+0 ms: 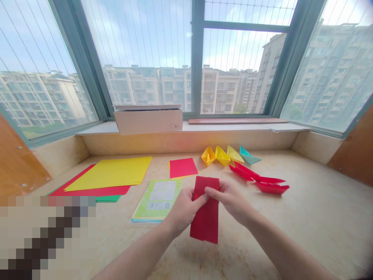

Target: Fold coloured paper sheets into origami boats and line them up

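Observation:
A folded red paper strip (204,219) is held upright over the sill, gripped at its sides by both hands. My left hand (185,204) is closed on its left edge, the thumb laid across the front. From the other side, my right hand (230,196) pinches the same paper, its thumb close to the left one near the middle. The fingers behind the paper are hidden. Just beyond the right hand lie folded red paper boats (273,188). A pack of paper with a green patterned cover (154,198) lies beside my left hand.
Large yellow sheets (109,173) lie over red and green ones at the left. Behind the hands is a small stack of red squares (183,168). Yellow boats (222,155) and a teal boat (249,156) stand farther back. A white box (148,121) sits on the ledge by the window.

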{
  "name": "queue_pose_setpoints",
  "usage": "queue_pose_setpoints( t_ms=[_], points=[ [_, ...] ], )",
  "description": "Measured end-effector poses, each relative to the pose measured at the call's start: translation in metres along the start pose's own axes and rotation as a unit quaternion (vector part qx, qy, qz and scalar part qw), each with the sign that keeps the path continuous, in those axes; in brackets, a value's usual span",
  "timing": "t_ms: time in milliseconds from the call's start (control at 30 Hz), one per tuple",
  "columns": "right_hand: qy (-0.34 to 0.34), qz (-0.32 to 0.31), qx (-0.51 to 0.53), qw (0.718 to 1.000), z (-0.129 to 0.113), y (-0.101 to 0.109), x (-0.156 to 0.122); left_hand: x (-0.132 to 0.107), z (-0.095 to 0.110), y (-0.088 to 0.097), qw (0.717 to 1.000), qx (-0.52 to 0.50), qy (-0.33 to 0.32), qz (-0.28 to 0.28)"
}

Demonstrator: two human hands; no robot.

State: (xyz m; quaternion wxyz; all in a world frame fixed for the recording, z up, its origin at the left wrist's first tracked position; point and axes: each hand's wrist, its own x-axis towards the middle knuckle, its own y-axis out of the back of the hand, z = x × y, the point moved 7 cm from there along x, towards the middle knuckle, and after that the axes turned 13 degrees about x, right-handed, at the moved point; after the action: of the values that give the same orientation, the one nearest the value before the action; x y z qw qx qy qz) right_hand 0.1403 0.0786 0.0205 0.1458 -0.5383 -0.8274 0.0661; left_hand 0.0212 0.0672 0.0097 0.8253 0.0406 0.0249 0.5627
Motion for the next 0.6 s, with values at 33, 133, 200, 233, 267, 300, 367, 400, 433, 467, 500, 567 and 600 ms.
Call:
queue_pose_setpoints(
  t_ms=[33,133,200,233,267,300,367,400,433,467,500,567,600],
  points=[
    [0.007,0.000,0.013,1.000,-0.001,0.000,0.000,0.000,-0.002,0.000,1.000,-0.004,0.006,0.002],
    [0.021,0.007,0.021,1.000,-0.002,-0.002,0.000,0.001,-0.007,0.000,1.000,-0.008,0.009,0.010],
    [0.024,0.007,0.019,1.000,-0.002,-0.004,0.000,0.002,-0.009,0.002,1.000,-0.013,0.005,0.023],
    [0.027,0.006,0.022,0.999,-0.002,-0.005,0.000,0.003,-0.010,0.003,0.999,-0.018,0.004,0.030],
    [0.031,0.007,0.028,0.999,-0.001,-0.005,0.001,0.003,-0.010,0.004,0.999,-0.022,0.002,0.035],
    [0.036,0.007,0.037,0.999,-0.001,-0.006,0.001,0.004,-0.011,0.005,0.999,-0.025,0.002,0.039],
    [0.045,0.003,0.054,0.998,0.001,-0.006,0.002,0.004,-0.011,0.005,0.999,-0.025,-0.001,0.041],
    [0.049,-0.001,0.060,0.997,0.002,-0.006,0.002,0.003,-0.011,0.005,0.999,-0.023,-0.003,0.041],
    [0.053,-0.006,0.064,0.997,0.002,-0.005,0.003,0.003,-0.010,0.005,0.999,-0.021,-0.007,0.041],
    [0.058,-0.009,0.064,0.996,0.003,-0.005,0.003,0.002,-0.008,0.005,0.999,-0.020,-0.014,0.039],
    [0.062,-0.010,0.062,0.996,0.003,-0.003,0.003,0.002,-0.006,0.005,0.999,-0.021,-0.022,0.033],
    [0.070,-0.007,0.055,0.996,0.002,-0.001,0.003,0.001,-0.001,0.003,0.999,-0.023,-0.038,0.016],
    [0.073,-0.007,0.048,0.996,0.000,0.000,0.002,0.000,0.001,0.002,0.999,-0.026,-0.043,0.007]
  ],
)
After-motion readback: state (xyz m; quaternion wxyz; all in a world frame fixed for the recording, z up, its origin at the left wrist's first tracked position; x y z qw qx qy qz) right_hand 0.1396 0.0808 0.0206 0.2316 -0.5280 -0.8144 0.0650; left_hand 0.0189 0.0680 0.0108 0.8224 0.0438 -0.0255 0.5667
